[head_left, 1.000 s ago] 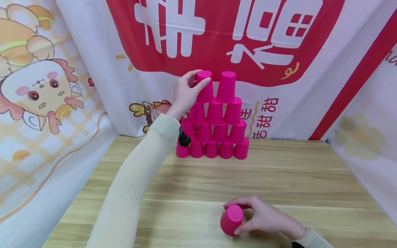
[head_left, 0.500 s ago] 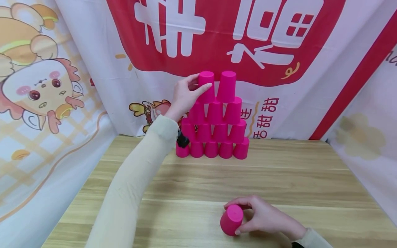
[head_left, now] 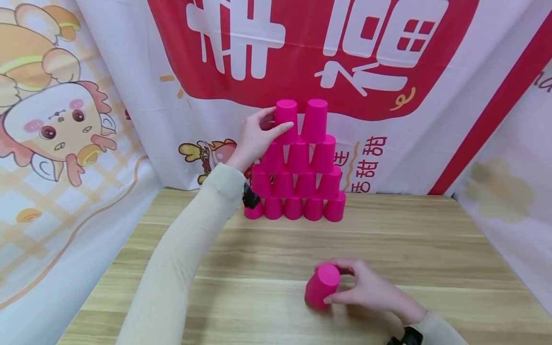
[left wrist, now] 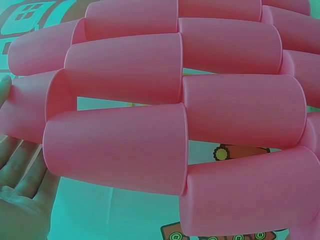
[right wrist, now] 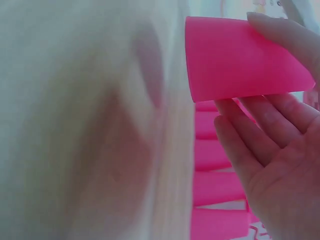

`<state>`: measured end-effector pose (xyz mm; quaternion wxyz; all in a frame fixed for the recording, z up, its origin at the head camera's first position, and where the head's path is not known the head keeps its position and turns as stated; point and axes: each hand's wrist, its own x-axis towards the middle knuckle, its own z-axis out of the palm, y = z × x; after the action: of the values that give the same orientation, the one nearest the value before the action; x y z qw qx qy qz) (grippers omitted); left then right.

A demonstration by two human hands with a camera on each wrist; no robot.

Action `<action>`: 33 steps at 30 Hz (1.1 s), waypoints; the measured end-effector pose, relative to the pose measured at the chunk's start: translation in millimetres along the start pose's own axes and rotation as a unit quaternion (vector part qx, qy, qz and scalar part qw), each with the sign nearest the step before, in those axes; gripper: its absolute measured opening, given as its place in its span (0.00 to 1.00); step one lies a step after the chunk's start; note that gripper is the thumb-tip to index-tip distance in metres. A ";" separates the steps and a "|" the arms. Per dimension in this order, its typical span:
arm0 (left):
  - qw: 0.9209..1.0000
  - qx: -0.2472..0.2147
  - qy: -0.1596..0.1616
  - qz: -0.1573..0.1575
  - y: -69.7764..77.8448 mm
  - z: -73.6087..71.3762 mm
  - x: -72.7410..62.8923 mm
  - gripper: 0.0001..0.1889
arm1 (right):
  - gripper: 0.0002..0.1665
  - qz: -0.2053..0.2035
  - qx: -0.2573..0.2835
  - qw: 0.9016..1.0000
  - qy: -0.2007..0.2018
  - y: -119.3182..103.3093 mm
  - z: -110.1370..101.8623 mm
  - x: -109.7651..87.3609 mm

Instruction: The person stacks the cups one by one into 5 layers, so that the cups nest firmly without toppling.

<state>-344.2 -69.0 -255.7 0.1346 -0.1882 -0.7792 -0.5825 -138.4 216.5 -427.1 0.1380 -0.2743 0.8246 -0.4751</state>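
Note:
An upside-down pink cup (head_left: pixel 286 113) stands at the left of the stack's top row, and my left hand (head_left: pixel 255 136) holds it between thumb and fingers. A second upside-down cup (head_left: pixel 316 120) stands beside it with a narrow gap. Below them rises a stepped wall of pink cups (head_left: pixel 293 209), several to a row. Nearer to me, my right hand (head_left: pixel 371 288) grips another pink cup (head_left: pixel 320 288), upside down and slightly tilted. In the right wrist view that held cup (right wrist: pixel 240 62) is clear of the tabletop, with the thumb on one side and fingers on the other.
The wooden table (head_left: pixel 388 244) runs back to a printed cloth (head_left: pixel 366 103) just behind the stack. Cloth side walls (head_left: pixel 108 201) close in at left and right. A black wrist camera (head_left: pixel 250 196) sits close to the stack's lower left cups.
The right hand has raised its cup off the table and moved it slightly forward. My left hand shifted the top left cup a little right, then its grip slid slightly lower.

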 end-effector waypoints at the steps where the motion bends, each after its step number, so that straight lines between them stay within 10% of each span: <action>1: 1.000 -0.001 -0.002 -0.002 -0.1 -0.4 0.0 0.37 | 0.34 -0.001 -0.002 1.000 0.009 -1.1 -3.1 1.8; 13: 1.000 0.015 -0.010 0.001 -4.3 -2.8 -1.9 0.37 | 0.33 -0.040 -0.012 0.992 0.123 -24.3 -39.0 22.8; 33: 1.000 0.015 -0.022 0.009 -5.2 -3.2 -4.5 0.35 | 0.33 -0.161 -0.022 0.948 0.274 -84.4 -106.2 68.3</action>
<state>-342.6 -74.0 -261.1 0.1249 -0.2060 -0.7888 -0.5655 -218.6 218.3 -298.1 -0.1778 -0.2654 0.7856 -0.5299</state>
